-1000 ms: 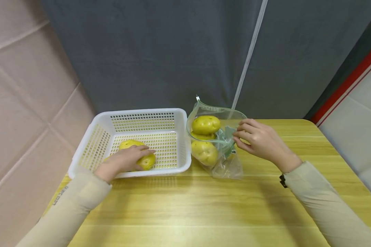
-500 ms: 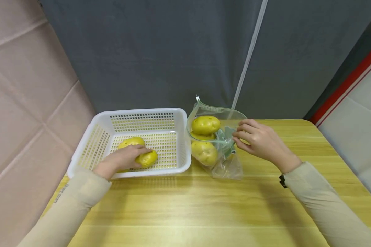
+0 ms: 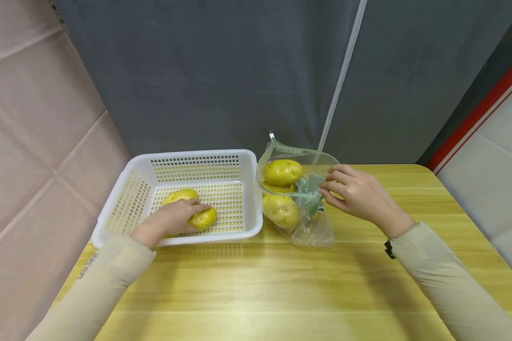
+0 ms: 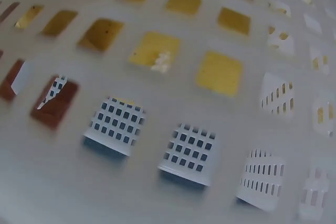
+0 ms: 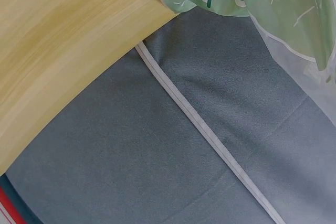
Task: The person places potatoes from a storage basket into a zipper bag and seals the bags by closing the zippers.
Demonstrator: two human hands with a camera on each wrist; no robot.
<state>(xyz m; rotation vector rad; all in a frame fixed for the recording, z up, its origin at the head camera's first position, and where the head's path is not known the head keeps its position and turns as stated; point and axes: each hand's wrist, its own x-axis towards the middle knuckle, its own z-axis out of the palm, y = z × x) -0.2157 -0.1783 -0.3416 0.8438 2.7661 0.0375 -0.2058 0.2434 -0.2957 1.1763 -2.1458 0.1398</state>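
- We have the fingers of the left hand (image 3: 166,222) curled over a potato (image 3: 203,219) lying on the floor of the white basket (image 3: 196,157); a second potato (image 3: 180,195) lies just behind the hand and touches it.
- To lift well, we judge that we should wrap the fingers fully round the potato before raising it, and bring it straight up so it clears the basket's near wall rather than dragging along the perforated floor.
- The fingers of the right hand (image 3: 358,196) pinch the green-printed edge of the clear plastic bag (image 3: 307,199), holding its mouth open just beside the basket's right wall.
- We think the pinch should stay firm and the mouth wide and turned toward the basket, since slack film could fold shut.
- The bag already holds potatoes: one (image 3: 282,172) sits at the top in the mouth, another (image 3: 281,210) lower down, and a sliver of a third shows between them.
- A loaded bag standing on its end may tip, in our judgement, so it should rest on the desk.
- The left wrist view shows only the basket's mesh wall, close and blurred.
- Basket and bag stand on a yellow wood-grain desk (image 3: 260,293).
- Behind hangs a grey cloth backdrop (image 3: 222,71) with a white seam (image 3: 341,80); a pinkish padded panel (image 3: 34,118) stands to the left, and a red strip (image 3: 478,109) runs on the right.
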